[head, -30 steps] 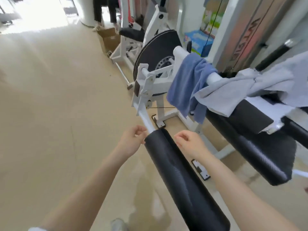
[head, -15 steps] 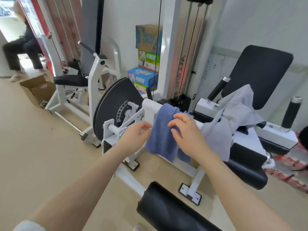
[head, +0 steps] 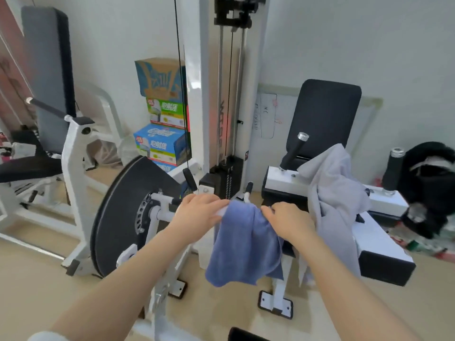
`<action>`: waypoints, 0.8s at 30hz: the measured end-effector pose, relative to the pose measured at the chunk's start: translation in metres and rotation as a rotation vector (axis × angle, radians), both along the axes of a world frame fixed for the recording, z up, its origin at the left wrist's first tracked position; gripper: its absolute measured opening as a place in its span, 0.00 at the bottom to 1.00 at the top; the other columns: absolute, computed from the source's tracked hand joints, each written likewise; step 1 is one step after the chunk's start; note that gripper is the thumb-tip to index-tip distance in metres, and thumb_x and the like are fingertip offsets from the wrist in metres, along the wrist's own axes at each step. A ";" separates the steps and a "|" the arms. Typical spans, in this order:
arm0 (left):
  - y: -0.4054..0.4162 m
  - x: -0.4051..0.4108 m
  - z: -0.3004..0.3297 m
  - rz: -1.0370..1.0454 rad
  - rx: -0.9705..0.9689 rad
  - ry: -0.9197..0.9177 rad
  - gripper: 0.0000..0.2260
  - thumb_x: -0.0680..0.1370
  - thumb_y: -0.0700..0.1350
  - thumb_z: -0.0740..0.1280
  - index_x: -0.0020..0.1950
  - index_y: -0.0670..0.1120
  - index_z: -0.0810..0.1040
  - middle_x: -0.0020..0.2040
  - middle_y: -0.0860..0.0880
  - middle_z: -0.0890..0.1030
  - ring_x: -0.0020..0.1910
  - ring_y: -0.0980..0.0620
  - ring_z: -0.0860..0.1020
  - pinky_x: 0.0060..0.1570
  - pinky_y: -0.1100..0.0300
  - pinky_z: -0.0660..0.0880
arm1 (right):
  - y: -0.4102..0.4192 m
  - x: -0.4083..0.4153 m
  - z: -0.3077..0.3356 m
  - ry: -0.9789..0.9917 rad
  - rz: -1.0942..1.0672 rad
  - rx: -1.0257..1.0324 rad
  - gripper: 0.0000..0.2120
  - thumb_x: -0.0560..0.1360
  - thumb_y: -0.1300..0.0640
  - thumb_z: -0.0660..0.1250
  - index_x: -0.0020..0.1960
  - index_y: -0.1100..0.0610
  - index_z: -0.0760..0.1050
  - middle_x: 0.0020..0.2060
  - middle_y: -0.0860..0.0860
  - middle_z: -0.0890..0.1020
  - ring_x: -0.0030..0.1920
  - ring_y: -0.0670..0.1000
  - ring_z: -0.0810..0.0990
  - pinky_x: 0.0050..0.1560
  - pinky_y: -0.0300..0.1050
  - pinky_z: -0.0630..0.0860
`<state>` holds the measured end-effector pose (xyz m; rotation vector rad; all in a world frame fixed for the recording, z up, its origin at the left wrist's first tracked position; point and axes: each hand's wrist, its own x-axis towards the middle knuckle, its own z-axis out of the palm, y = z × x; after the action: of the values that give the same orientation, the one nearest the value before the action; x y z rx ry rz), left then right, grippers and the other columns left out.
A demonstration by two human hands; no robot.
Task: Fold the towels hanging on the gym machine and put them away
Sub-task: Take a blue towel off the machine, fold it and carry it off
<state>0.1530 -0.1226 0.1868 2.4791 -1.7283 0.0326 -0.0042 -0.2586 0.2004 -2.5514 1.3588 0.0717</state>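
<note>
A blue towel (head: 243, 244) hangs over the white bar of the gym machine (head: 162, 200) in the middle of the view. My left hand (head: 199, 212) grips the towel's top left edge on the bar. My right hand (head: 288, 220) pinches its top right edge. To the right, a grey towel (head: 332, 193) lies draped over the machine's seat and a black handle (head: 294, 150). The lower end of the grey towel hangs down behind my right forearm.
A black weight disc (head: 118, 217) stands left of the towel. The white weight-stack tower (head: 221, 94) rises behind it. Stacked cardboard boxes (head: 162, 124) stand against the wall. Another white machine (head: 71, 168) is at the left, and a dark bundle of clothes (head: 428, 183) at the right.
My view has risen from the black leg pad to the bar. Both hands moved up from the pad and took hold of the blue towel's top edge.
</note>
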 end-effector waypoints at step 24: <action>0.133 -0.036 0.034 -0.715 -0.104 1.119 0.13 0.68 0.56 0.66 0.52 0.64 0.78 0.50 0.41 0.82 0.47 0.53 0.78 0.49 0.56 0.74 | 0.233 -0.055 0.028 -0.915 0.048 0.561 0.12 0.79 0.61 0.59 0.49 0.55 0.81 0.48 0.51 0.84 0.50 0.44 0.79 0.57 0.40 0.74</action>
<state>0.1167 0.0100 0.2207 1.1645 -1.7537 -1.0414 -0.0589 -0.0251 0.2280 -1.7566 0.7589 -0.5528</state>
